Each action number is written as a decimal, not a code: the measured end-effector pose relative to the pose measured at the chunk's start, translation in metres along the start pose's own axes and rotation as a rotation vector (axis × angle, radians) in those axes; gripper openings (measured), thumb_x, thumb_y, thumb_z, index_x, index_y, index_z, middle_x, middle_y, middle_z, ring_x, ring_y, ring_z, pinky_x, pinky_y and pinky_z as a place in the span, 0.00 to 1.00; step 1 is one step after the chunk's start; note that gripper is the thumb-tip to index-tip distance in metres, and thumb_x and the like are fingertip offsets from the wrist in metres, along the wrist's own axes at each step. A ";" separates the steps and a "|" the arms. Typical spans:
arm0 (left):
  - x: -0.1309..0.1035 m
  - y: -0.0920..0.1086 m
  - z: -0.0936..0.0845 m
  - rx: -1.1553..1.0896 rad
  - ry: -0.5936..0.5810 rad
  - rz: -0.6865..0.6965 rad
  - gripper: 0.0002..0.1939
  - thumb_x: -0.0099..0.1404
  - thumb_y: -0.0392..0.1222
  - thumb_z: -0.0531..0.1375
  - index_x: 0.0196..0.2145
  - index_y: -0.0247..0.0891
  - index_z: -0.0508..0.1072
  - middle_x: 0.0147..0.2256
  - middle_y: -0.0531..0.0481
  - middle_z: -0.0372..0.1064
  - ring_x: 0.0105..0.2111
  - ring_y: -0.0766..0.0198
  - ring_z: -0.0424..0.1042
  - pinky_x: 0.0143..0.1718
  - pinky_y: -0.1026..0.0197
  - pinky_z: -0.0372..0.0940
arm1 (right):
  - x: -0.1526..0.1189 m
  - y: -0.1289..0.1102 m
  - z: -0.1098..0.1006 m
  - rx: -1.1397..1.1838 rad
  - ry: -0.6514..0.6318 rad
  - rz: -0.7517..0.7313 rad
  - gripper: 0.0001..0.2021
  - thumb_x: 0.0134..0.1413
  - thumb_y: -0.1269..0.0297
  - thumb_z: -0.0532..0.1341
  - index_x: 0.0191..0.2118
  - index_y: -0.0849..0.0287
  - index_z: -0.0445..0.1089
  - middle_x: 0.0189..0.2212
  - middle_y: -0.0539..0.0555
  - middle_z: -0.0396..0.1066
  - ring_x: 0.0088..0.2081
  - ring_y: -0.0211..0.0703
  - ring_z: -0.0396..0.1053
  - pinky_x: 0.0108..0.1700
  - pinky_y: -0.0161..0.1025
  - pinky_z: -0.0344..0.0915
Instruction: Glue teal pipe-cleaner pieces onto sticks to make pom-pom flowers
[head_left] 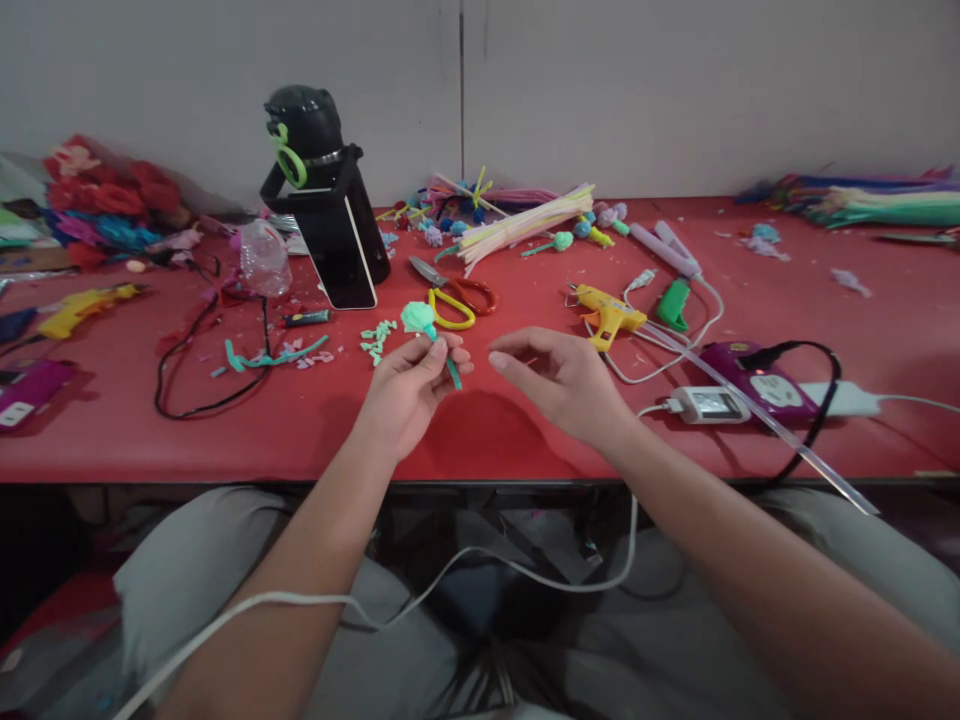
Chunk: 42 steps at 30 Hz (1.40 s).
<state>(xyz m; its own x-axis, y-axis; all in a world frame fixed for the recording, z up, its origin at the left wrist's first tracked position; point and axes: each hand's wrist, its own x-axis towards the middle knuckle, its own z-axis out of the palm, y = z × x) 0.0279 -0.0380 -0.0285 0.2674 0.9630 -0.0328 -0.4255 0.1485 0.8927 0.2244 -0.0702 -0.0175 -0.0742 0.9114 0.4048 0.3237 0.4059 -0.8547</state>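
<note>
My left hand (412, 388) pinches the green stem of a small mint-green fuzzy flower (418, 317), its head pointing up and away from me. To the right of it, my right hand (559, 380) hovers with thumb and forefinger apart, and nothing shows between them. Just beyond the flower lie scissors with yellow and red handles (478, 297). Small pale green clippings (377, 341) are scattered left of the flower. A yellow glue gun (611, 315) with a long clear stick in its back rests beyond my right hand.
A black bottle (304, 125) stands at the back left with a phone (337, 250) leaning on it. Pipe cleaners (525, 228) lie behind the scissors. A purple power strip (757, 385) and cables sit right on the red table (300, 450).
</note>
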 end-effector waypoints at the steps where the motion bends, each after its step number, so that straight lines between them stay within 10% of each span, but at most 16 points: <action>1: -0.001 -0.001 0.001 -0.025 -0.019 -0.008 0.09 0.58 0.43 0.74 0.34 0.39 0.80 0.32 0.51 0.75 0.33 0.68 0.75 0.38 0.67 0.72 | -0.001 -0.002 0.002 0.023 -0.012 -0.015 0.10 0.61 0.57 0.67 0.40 0.58 0.77 0.34 0.53 0.79 0.35 0.42 0.75 0.37 0.39 0.72; 11: -0.004 -0.011 0.009 -0.053 -0.074 0.052 0.15 0.53 0.44 0.75 0.27 0.41 0.72 0.27 0.54 0.63 0.28 0.68 0.66 0.30 0.65 0.68 | -0.015 -0.015 0.025 -0.155 0.133 -0.333 0.07 0.61 0.67 0.68 0.45 0.57 0.79 0.38 0.54 0.77 0.36 0.41 0.74 0.41 0.40 0.74; 17: 0.011 -0.024 0.005 -0.009 0.045 0.155 0.11 0.56 0.46 0.73 0.30 0.40 0.76 0.30 0.53 0.70 0.30 0.70 0.71 0.34 0.67 0.69 | -0.002 0.002 0.040 -0.133 0.213 -0.252 0.05 0.61 0.64 0.67 0.41 0.56 0.80 0.37 0.55 0.79 0.38 0.43 0.76 0.44 0.43 0.74; 25: 0.069 0.010 -0.009 0.695 0.064 0.486 0.17 0.62 0.54 0.67 0.27 0.36 0.78 0.27 0.48 0.76 0.31 0.61 0.73 0.39 0.59 0.68 | 0.077 0.026 0.031 -0.148 0.002 0.075 0.11 0.55 0.59 0.69 0.27 0.61 0.77 0.26 0.54 0.77 0.28 0.41 0.70 0.33 0.39 0.62; 42: 0.118 0.015 -0.033 0.830 -0.015 0.592 0.11 0.68 0.44 0.63 0.31 0.36 0.80 0.32 0.45 0.80 0.35 0.58 0.78 0.41 0.60 0.69 | 0.114 0.060 0.025 -0.235 -0.075 -0.252 0.11 0.63 0.58 0.59 0.31 0.57 0.69 0.30 0.54 0.70 0.32 0.41 0.66 0.38 0.40 0.63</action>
<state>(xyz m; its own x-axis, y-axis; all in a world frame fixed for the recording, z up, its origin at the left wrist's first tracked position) 0.0244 0.0857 -0.0334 0.2214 0.8278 0.5156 0.2396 -0.5587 0.7940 0.2114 0.0594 -0.0309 -0.2457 0.7905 0.5610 0.4939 0.6001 -0.6293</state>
